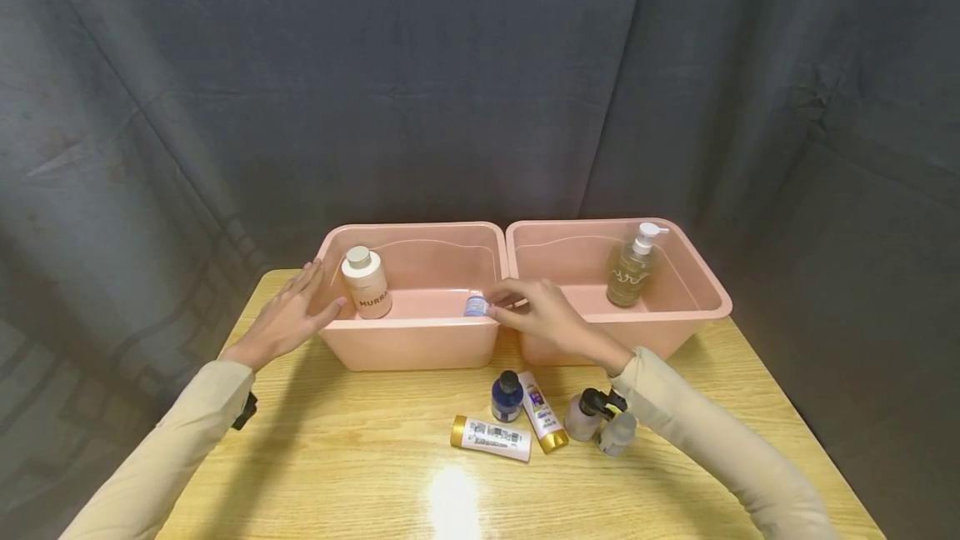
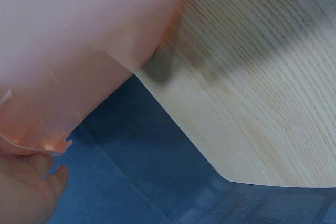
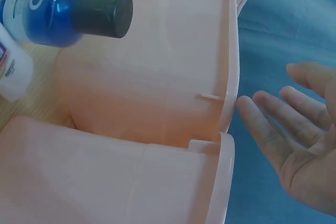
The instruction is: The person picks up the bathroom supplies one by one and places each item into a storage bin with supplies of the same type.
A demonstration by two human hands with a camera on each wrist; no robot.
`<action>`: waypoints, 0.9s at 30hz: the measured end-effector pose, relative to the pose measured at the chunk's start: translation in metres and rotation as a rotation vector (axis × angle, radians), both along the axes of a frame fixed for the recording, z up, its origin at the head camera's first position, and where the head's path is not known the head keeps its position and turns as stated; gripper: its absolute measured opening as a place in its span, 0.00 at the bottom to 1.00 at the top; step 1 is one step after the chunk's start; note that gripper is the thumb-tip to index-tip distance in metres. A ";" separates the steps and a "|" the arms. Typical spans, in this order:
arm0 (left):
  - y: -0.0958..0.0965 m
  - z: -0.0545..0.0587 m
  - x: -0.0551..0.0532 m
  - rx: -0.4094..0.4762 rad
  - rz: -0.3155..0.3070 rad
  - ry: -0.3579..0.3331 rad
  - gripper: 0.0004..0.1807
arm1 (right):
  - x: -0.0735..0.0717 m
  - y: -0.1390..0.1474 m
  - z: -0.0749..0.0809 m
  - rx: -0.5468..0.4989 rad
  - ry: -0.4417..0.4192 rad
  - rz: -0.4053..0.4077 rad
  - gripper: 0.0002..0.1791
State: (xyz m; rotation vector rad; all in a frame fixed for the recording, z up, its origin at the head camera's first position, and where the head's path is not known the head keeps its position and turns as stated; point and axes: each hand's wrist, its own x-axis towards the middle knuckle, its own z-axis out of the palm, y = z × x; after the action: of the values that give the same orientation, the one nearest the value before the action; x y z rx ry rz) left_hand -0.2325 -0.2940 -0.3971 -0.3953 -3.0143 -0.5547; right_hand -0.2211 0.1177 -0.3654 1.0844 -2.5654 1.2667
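Two pink bins stand side by side. At the outer end of the left bin (image 1: pixel 420 347), my left hand (image 1: pixel 288 315) rests on the rim, fingers extended. Inside that bin a white bottle (image 1: pixel 367 283) with a pale cap stands upright near this hand. A small container with a blue-and-white label (image 1: pixel 476 306) is at the bin's other end. My right hand (image 1: pixel 542 315) reaches over the adjoining rims, fingertips beside that container. In the right wrist view this hand's fingers (image 3: pixel 265 132) are spread and loosely bent, with nothing between them.
In the right bin (image 1: pixel 682 329) stands a clear pump bottle (image 1: pixel 632 269). Before the bins, on the wooden table (image 1: pixel 360 457), are a dark blue bottle (image 1: pixel 507 398), two gold-capped tubes (image 1: pixel 495 438) and small bottles (image 1: pixel 617 435) by the right forearm. Grey curtain (image 1: pixel 450 90) hangs behind.
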 end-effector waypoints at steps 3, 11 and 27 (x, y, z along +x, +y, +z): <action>0.000 0.001 0.000 -0.005 -0.002 -0.006 0.48 | 0.004 0.003 0.001 -0.006 -0.004 -0.008 0.11; -0.001 0.000 0.000 -0.007 -0.005 0.001 0.47 | 0.011 0.010 0.001 -0.038 -0.024 0.002 0.13; 0.000 0.000 0.000 0.005 -0.022 0.022 0.46 | 0.027 0.034 -0.008 -0.056 0.006 0.013 0.12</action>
State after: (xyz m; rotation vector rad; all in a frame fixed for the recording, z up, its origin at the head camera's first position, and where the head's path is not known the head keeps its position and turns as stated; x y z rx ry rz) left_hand -0.2324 -0.2937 -0.3972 -0.4321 -2.9905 -0.5556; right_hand -0.1939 0.1522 -0.3737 1.0940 -2.5070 1.3273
